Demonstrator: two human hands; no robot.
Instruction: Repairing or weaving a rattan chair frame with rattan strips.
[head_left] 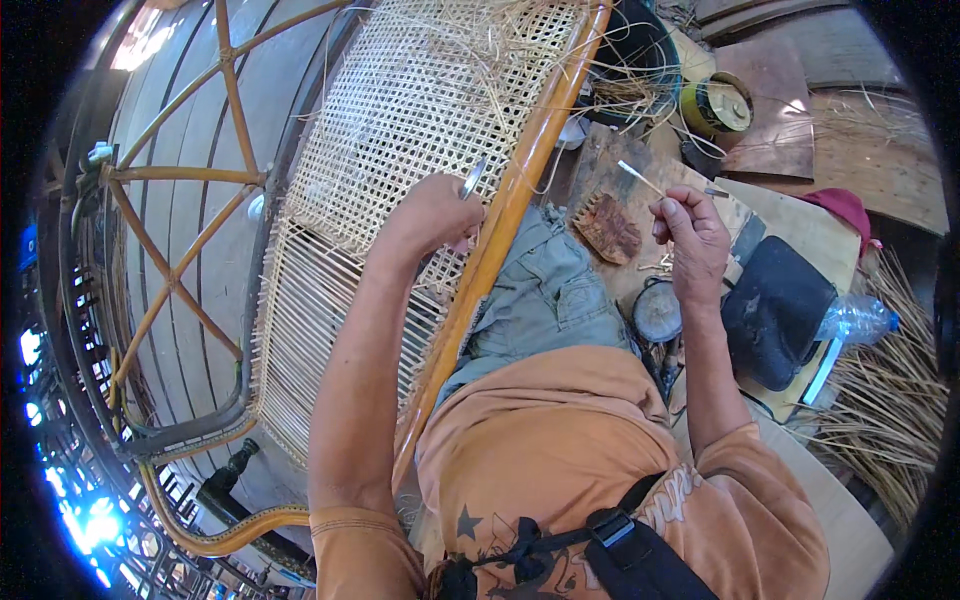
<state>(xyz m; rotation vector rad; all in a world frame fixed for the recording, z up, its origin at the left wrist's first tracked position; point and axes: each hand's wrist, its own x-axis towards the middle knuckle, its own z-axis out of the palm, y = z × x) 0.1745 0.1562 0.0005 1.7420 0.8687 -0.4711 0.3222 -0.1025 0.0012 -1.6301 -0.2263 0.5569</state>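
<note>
My left hand [432,214] is closed over a cane panel [400,110], close to its right edge. A narrow silvery metal tool [474,178] sticks up from its fist; the rest is hidden in the fingers. Open woven mesh covers the panel's far part. Its near part [320,320] shows strands running mostly one way. An orange-brown wooden rail [500,225] borders it on the right. Off to the right, my right hand [692,235] is raised, pinching a thin stick [640,177] with a bright white tip between thumb and fingers.
Loose fibres [490,40] lie across the far mesh. A brown, toothed-edged piece [607,228] and a round metal tin [658,310] sit beside my lap. Further right are a black pad [775,310], plastic bottle [858,320], bundled strands [885,400] and a yellow-green can [716,105].
</note>
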